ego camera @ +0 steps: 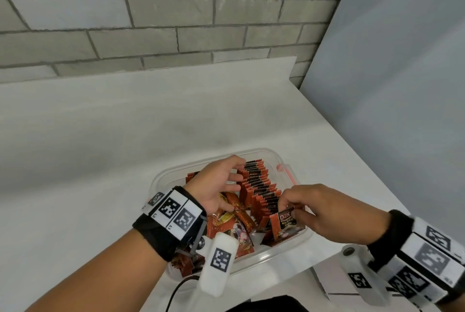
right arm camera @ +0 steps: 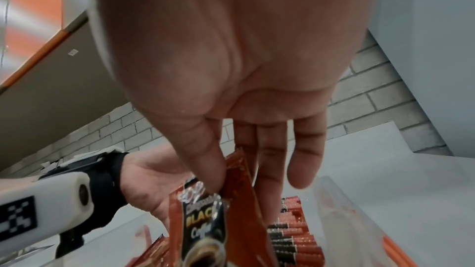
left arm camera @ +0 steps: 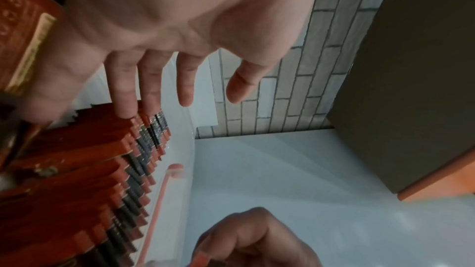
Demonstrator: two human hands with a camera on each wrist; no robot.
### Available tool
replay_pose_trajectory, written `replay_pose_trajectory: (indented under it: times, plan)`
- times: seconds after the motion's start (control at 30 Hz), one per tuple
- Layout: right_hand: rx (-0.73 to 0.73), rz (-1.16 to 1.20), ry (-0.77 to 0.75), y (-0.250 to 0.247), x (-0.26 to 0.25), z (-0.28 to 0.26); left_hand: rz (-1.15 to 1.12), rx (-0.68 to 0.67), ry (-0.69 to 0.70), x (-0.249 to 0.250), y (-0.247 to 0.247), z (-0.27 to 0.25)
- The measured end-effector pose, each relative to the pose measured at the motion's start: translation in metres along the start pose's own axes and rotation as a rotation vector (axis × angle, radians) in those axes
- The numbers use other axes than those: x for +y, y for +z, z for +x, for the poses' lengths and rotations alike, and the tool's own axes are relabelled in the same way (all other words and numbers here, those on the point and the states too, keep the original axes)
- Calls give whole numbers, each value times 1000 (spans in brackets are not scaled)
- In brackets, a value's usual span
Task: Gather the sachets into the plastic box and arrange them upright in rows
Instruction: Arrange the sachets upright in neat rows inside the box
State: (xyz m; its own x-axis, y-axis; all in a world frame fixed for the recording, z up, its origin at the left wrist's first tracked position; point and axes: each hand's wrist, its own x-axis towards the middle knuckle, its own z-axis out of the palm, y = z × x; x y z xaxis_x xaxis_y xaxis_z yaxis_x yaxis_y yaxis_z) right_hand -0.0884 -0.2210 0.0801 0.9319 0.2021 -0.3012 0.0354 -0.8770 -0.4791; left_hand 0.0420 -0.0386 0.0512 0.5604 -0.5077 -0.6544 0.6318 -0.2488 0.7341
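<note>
We pinch the light, floppy, probably slippery sachet (ego camera: 285,223) by its top edge in our right hand (ego camera: 324,207); our left hand (ego camera: 221,183), fingers (left arm camera: 123,92) straight, steadies the row (ego camera: 259,186).

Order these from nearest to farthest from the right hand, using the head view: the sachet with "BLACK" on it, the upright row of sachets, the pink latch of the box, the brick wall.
1. sachet with "BLACK" on it: pinched in the right hand.
2. upright row of sachets: just left of the fingers, inside the box.
3. pink latch: on the box's far right edge.
4. brick wall: far behind the table.
</note>
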Motion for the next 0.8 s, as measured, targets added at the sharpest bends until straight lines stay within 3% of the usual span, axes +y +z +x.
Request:
replay_pose_trajectory:
  times: [0.13,0.3,0.5,0.8]
  plan:
    - [-93,-48,-1,4,-6,1,-36,-2,-14,-5,12,2]
    - [-20,-17,6,-6,-7,3,-79,55,9,-2,20,-1]
    - [-141,-87,6,5,-6,7,-206,59,-30,-4,28,1]
    - [32,-401,9,30,2,10,-315,29,-84,-12,35,12]
